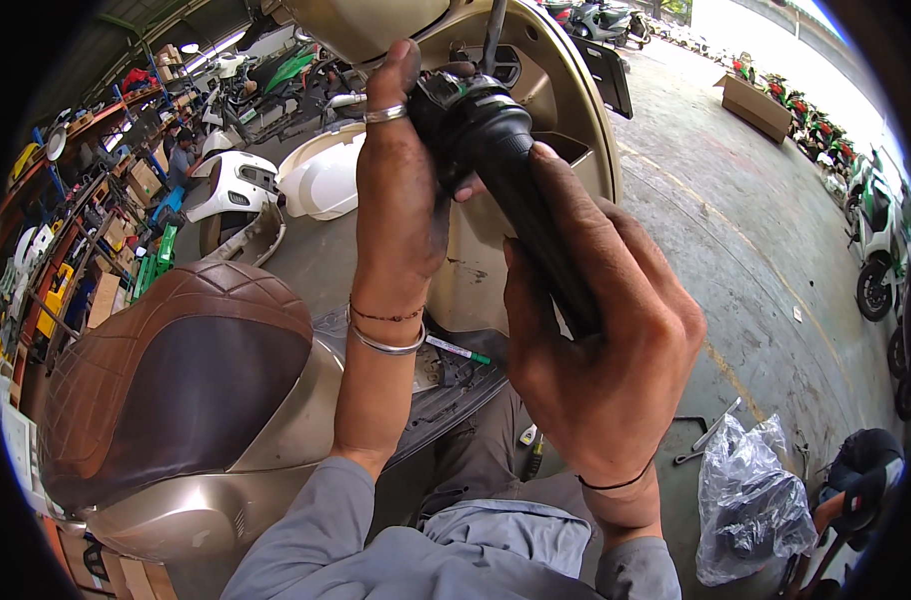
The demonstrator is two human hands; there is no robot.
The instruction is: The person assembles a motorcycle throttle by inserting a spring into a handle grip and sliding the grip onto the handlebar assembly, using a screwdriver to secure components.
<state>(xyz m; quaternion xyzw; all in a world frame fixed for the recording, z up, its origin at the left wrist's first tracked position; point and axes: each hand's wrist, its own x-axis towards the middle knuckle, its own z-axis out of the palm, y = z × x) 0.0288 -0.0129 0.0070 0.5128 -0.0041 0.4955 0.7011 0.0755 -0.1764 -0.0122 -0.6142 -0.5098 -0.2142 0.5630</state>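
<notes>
Up close in the head view, both my hands are on a black handlebar grip (538,218) with a black switch housing (468,112) at its upper end. My left hand (401,170) is wrapped round the housing, thumb pointing up along its side. Lower down, the fingers of my right hand (606,310) close round the ribbed rubber tube, with the index finger laid along it. Behind them stands the beige front body (594,90) of a scooter. My hands hide whether the grip joins the scooter.
Left of me is the scooter's brown and black seat (201,350). A green-capped marker (461,350) lies on the black footboard (451,405). At right on the floor are a clear plastic bag (751,500) and a wrench (709,432). White body panels (321,180) and parts shelves (86,220) stand behind.
</notes>
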